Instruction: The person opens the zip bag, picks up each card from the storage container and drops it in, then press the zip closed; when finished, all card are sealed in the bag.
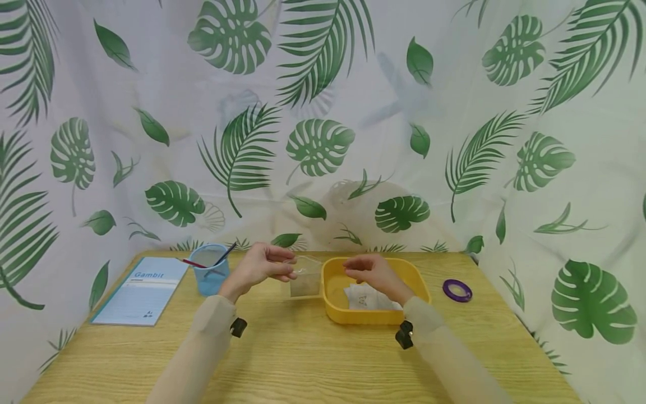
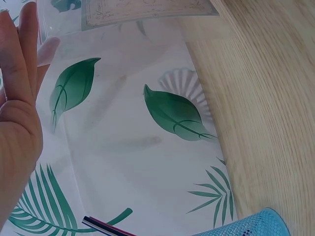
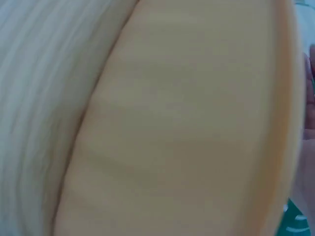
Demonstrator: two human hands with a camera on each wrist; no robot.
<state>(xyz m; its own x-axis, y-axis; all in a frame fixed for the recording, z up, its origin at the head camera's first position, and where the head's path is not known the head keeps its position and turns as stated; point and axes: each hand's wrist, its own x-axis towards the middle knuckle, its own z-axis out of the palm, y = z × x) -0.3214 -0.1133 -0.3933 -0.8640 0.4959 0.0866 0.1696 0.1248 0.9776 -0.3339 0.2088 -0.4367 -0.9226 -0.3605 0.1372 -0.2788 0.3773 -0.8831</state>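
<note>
as the left hand (image 1: 262,265) stands: raised over the table, thumb and fingertips pinching the left side of a clear, see-through plastic bag (image 1: 305,280).
clear bag: held between that hand and a shallow, rounded yellow plastic tray (image 1: 353,318), its right edge just beside the tray wall; whether its lower edge touches the table, i cannot tell.
printed panel: a flat greyish rectangle with fine printed lines (image 2: 147,11), seen at the bag in the left wrist view.
right hand (image 1: 375,272): above the tray, fingers close together and loosely bent, nothing visible between them; whether it touches anything below, i cannot tell.
tray contents: a white, soft-looking packet with a faint mark (image 1: 364,297), lying under the right hand.
left side of table: a light blue mesh pen cup (image 1: 212,281) with a red pencil (image 1: 194,263) and a dark pencil (image 1: 225,253) leaning in it, beside a pale blue and white notebook marked "gambit" (image 1: 143,294).
right side of table: a flat purple ring (image 1: 448,290), near the tray.
surface: light wood-grain table (image 1: 303,359).
backdrop: white curtain with green leaf prints (image 1: 323,224).
</note>
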